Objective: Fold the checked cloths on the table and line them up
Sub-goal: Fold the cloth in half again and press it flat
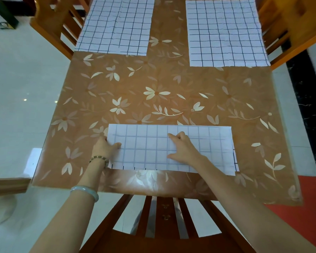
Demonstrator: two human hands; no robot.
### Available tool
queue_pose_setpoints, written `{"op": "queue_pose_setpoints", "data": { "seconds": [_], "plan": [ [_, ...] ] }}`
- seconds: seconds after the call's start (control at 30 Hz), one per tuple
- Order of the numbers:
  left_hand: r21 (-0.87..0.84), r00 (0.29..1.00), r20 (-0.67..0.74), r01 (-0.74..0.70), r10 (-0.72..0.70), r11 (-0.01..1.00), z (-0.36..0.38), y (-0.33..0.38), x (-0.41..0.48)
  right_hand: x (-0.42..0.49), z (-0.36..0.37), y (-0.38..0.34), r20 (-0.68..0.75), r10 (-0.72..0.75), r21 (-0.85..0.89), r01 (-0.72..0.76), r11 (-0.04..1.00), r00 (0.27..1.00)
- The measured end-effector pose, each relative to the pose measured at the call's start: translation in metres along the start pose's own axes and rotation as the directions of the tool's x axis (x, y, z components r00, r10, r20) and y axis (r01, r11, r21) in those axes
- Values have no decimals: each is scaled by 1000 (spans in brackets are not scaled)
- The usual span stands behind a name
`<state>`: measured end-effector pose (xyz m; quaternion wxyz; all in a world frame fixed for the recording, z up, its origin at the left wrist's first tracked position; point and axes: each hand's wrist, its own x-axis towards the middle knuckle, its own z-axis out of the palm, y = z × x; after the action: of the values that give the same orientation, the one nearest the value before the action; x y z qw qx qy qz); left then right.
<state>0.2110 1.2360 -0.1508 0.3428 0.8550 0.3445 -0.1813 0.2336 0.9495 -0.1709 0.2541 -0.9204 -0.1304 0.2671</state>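
Note:
A white checked cloth [146,148], folded into a wide strip, lies at the near edge of the table [153,99]. My left hand [106,147] holds its left edge, thumb on top and fingers curled at the edge. Palm down, my right hand [182,148] presses on the middle of the strip with bent fingers. Two more checked cloths lie spread flat at the far side, one at the far left [115,24] and one at the far right [226,31].
The table has an orange floral cover. Wooden chairs stand on the left [51,24], on the right [292,28] and right in front of me [162,225]. White tiled floor surrounds the table, and a green box [2,17] sits at the far left.

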Motion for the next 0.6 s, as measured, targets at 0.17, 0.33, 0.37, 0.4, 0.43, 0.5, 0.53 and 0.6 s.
{"op": "queue_pose_setpoints", "data": {
  "seconds": [0.17, 0.33, 0.37, 0.4, 0.43, 0.5, 0.53, 0.6],
  "plan": [
    [-77, 985, 63, -153, 158, 985, -17, -6, -9, -2, -1, 1, 16, -1, -27, 2, 1000, 1000],
    [-58, 980, 29, -194, 195, 979, -39, -5, -16, -1, 4, -13, 13, -2, -154, 4, 988, 1000],
    [-58, 982, 25, -187, 188, 981, -44, -5, -17, 0, 6, -18, 17, -2, -164, 5, 986, 1000],
    [-67, 984, 20, -174, 175, 983, -50, -5, -18, 1, 9, -22, 24, 0, -167, 4, 986, 1000],
    [-79, 985, 19, -167, 169, 983, -56, -5, -20, 2, 12, -27, 31, 4, -167, 1, 986, 1000],
    [-92, 984, 16, -175, 177, 980, -67, -6, -21, 5, 17, -36, 40, 9, -170, -2, 985, 999],
    [-90, 983, 10, -182, 184, 979, -72, -7, -23, 6, 20, -40, 44, 12, -171, -4, 985, 999],
    [-85, 980, -3, -197, 197, 977, -79, -6, -27, 8, 22, -44, 47, 14, -175, -6, 985, 999]
  ]
}}
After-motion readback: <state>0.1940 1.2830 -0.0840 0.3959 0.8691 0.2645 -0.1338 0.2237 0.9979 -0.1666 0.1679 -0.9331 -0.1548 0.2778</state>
